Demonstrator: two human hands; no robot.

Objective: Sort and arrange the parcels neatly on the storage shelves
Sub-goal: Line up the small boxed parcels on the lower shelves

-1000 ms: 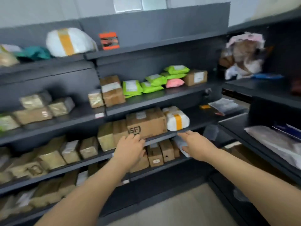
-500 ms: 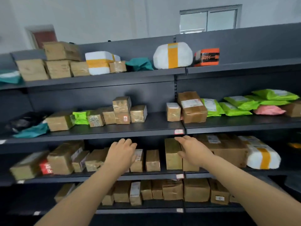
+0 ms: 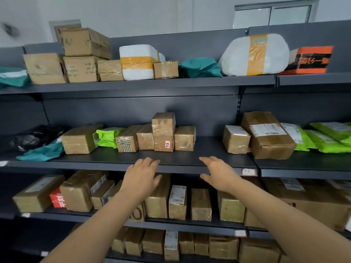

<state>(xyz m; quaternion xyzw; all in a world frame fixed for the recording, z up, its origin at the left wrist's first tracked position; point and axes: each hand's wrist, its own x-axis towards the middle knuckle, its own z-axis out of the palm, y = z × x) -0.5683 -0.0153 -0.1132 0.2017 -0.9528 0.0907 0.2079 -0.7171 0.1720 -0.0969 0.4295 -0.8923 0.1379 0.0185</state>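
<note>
Row of brown parcels point(image 3: 163, 143) runs left to right along the middle shelf point(image 3: 190, 166). Left hand point(image 3: 141, 175) and right hand point(image 3: 218, 173) sit at its front edge, fingers point(image 3: 149, 161) spread loose, holding nothing.

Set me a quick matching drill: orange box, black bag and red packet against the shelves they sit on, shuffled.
Things:
1. orange box
2. black bag
3. red packet

Places:
A. third shelf down
B. top shelf
C. second shelf down

Pairs: 1-B, 2-C, 3-A.
</note>
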